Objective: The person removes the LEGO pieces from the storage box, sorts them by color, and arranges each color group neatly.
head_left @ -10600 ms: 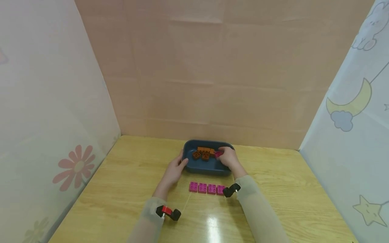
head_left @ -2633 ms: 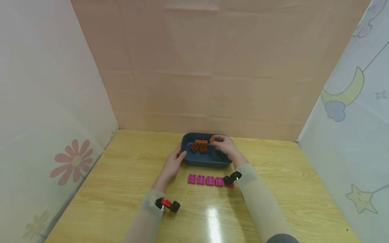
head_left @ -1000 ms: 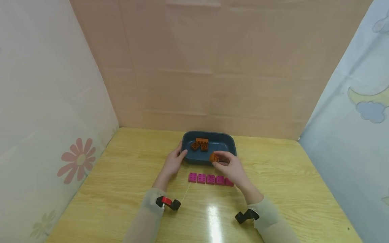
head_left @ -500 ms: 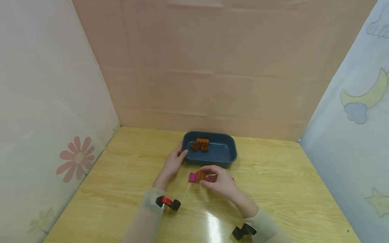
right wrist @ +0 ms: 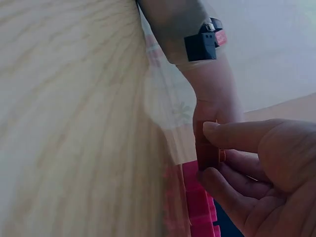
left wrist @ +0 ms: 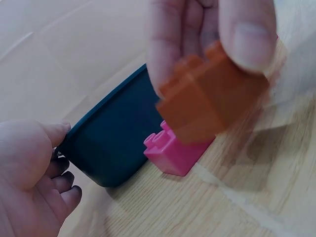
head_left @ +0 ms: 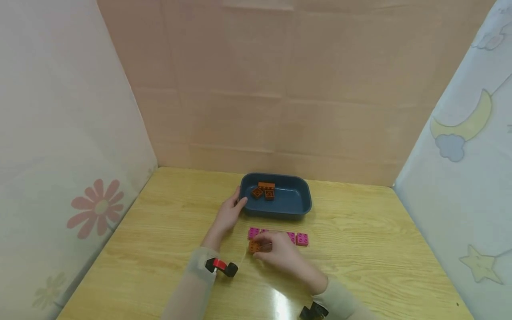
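Observation:
My right hand [head_left: 282, 253] pinches an orange toy building brick [head_left: 254, 246] between thumb and fingers. In the head view this brick is just in front of the left end of a row of several pink bricks [head_left: 302, 239], and the hand covers the row's middle. The left wrist view shows the orange brick [left wrist: 207, 98] raised over the tabletop, studs up. My left hand [head_left: 228, 216] grips the left rim of a dark blue tray [head_left: 276, 214], thumb over the edge and fingers outside. Inside the tray, several orange bricks [head_left: 269, 194] lie toward its left side.
The wooden table [head_left: 168, 258] carries the tray near its back edge, before a beige paper backdrop [head_left: 276, 111]. Patterned white walls stand at left and right. A thin pale line [head_left: 242, 260] runs along the tabletop left of the orange brick. Each wrist wears a small black camera [head_left: 230, 269].
The right hand has taken an orange brick out of the tray and carried it forward and left past the pink row, which has gained a brick at its right end. The left hand stays on the tray.

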The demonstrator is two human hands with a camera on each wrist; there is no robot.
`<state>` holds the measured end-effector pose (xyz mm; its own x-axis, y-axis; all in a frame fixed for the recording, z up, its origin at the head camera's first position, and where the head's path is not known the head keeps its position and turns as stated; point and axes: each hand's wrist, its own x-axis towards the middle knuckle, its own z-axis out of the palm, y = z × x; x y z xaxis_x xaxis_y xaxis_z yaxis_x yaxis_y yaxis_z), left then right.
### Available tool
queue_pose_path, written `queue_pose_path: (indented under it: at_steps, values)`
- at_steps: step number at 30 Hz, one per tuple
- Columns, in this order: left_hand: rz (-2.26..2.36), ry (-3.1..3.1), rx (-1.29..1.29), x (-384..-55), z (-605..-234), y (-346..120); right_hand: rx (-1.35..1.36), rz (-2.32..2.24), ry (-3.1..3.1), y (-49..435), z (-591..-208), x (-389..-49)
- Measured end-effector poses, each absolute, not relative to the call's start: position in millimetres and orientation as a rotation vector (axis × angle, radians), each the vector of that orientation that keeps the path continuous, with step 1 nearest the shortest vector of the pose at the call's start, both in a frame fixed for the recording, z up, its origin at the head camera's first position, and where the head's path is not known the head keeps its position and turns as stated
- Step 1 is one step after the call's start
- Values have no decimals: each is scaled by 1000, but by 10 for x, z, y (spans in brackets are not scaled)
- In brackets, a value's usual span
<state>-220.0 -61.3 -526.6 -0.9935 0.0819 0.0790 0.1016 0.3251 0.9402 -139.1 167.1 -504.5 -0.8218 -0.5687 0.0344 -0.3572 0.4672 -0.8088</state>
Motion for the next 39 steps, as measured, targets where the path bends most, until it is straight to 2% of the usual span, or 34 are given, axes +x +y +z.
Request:
queue_pose_path:
  at_steps: [7,32,39]
  values:
    - [-1817,-2514,-182,-2219,-5251,-616,-921,-1135,2611,1612,-5070,-1402]
    - [-1823,-2531,-176,-2181,-5226,-605,-896,-1063,2632,1597,-5083,-1388]
    - [-1816,-2535,-171,-2169,-5231,-605,-918,-1071,2674,1614,-4979,-1335]
